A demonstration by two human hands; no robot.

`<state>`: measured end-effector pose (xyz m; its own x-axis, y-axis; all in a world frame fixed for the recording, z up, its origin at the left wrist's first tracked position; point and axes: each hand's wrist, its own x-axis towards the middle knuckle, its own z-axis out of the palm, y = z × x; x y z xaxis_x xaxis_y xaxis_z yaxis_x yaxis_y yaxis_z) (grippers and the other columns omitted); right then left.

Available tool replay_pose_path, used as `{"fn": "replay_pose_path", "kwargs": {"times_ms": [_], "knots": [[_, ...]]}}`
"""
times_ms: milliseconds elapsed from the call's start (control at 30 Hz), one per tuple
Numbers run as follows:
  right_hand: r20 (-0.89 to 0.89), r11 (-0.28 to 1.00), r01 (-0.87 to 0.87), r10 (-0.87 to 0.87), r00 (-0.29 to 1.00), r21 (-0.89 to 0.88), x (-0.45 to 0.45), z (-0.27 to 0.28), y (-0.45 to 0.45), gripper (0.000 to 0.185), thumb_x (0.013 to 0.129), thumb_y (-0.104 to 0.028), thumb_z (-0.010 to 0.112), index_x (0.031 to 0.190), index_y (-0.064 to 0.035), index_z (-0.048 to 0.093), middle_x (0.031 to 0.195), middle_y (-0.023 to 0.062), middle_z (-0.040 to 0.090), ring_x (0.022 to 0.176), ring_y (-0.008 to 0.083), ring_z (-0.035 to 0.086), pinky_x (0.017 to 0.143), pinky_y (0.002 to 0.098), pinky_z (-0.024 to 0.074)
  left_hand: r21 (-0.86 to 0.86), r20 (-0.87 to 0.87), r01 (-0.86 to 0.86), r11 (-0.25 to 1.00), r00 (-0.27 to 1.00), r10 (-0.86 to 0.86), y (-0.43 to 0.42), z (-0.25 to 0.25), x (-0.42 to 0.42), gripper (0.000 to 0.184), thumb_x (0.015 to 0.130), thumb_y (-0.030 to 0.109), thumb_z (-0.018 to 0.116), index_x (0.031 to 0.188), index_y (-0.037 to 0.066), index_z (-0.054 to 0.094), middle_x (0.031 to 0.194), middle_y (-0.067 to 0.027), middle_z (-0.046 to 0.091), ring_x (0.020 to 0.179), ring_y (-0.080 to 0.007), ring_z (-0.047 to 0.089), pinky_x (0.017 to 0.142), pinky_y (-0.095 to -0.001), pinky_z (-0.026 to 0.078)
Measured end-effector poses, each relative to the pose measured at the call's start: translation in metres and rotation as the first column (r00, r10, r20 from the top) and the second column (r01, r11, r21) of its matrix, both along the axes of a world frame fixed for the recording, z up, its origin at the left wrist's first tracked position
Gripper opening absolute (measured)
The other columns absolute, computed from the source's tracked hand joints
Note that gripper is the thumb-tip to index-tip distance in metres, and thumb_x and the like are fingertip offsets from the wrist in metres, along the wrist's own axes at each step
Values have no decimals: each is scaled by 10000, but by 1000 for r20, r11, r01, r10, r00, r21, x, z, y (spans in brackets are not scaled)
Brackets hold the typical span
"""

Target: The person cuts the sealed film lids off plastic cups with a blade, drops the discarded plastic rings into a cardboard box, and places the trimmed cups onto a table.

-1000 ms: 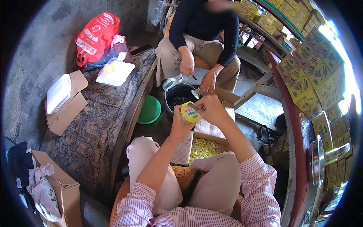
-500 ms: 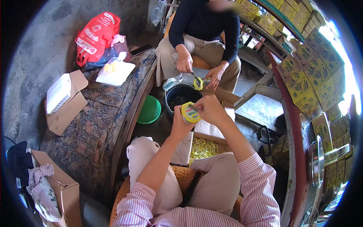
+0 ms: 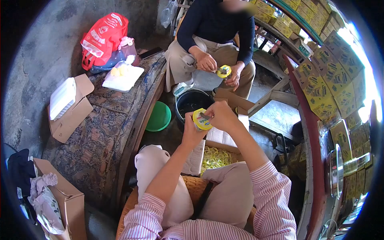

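My left hand (image 3: 192, 132) grips a small cup with a yellow printed lid (image 3: 201, 119). In my right hand (image 3: 219, 115) is a small metal blade (image 3: 205, 116), pressed against the lid's right side. Beyond my hands is a black bucket (image 3: 193, 100) with dark contents. Below them, a cardboard box (image 3: 221, 137) holds many yellow-green strips (image 3: 215, 158). Across from me, a co-worker holds another yellow-lidded cup (image 3: 224, 71) and a tool over it.
A green basin (image 3: 158, 116) lies left of the bucket. On the patterned bench (image 3: 100, 120) are a red bag (image 3: 105, 38), a white container (image 3: 123, 79) and an open carton (image 3: 72, 114). Yellow boxes (image 3: 332, 76) are stacked at the right, beyond a red-edged ledge (image 3: 306, 132).
The cup in my left hand has turned slightly while the blade stays at its lid. The co-worker's hands have risen from the bucket area and now hold a yellow-lidded cup.
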<state>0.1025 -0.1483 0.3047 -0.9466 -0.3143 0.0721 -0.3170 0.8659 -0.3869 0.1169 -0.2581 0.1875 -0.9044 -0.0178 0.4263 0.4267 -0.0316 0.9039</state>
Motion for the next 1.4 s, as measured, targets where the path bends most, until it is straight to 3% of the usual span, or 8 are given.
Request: {"fn": "replay_pose_path", "kwargs": {"times_ms": [767, 867, 967, 1167, 1267, 1400], "knots": [[56, 997, 1, -5, 998, 73, -4, 0, -1, 239, 548, 15, 645, 773, -55, 685, 836, 154, 631, 774, 294, 615, 716, 343, 496, 24, 52, -64, 998, 997, 62, -4, 8, 0, 631, 590, 90, 797, 1025, 20, 345, 996, -122, 500, 932, -200, 524, 806, -320, 432], [77, 999, 9, -13, 997, 51, -1, -2, 3, 234, 559, 27, 629, 775, -46, 682, 824, 158, 631, 752, 295, 617, 713, 348, 495, 46, 76, -94, 994, 993, 91, -3, 4, -4, 599, 601, 82, 784, 1012, 10, 354, 965, -127, 510, 912, -212, 532, 802, -318, 430], [-26, 995, -99, 99, 995, -5, 5, -3, 10, 229, 587, 30, 602, 796, -28, 676, 669, 177, 614, 592, 260, 608, 591, 320, 486, 23, 49, -134, 991, 990, 133, -3, -5, -9, 605, 593, 88, 788, 1011, 12, 358, 952, -127, 510, 899, -224, 532, 792, -327, 429], [-63, 996, -54, 49, 997, -68, 21, 0, 11, 248, 587, 49, 606, 821, -6, 668, 698, 177, 622, 611, 248, 617, 605, 314, 496, -3, 36, -143, 990, 989, 143, -5, -3, -7, 618, 580, 89, 789, 1018, 16, 359, 960, -132, 497, 900, -234, 524, 794, -326, 422], [32, 996, 41, -39, 999, -79, 28, 3, 10, 224, 605, 51, 575, 799, -11, 668, 743, 174, 621, 707, 284, 618, 675, 331, 497, -31, 37, -156, 987, 987, 157, -6, -4, -7, 608, 589, 76, 779, 1023, 15, 358, 961, -132, 496, 900, -236, 523, 799, -330, 419], [60, 984, 64, -55, 997, -163, 37, 3, 21, 245, 616, 39, 612, 849, -14, 664, 749, 156, 629, 680, 248, 623, 640, 317, 499, -26, 18, -158, 987, 987, 158, -6, -6, -7, 608, 592, 77, 776, 1027, 14, 356, 967, -138, 492, 903, -238, 520, 806, -336, 414]]}}
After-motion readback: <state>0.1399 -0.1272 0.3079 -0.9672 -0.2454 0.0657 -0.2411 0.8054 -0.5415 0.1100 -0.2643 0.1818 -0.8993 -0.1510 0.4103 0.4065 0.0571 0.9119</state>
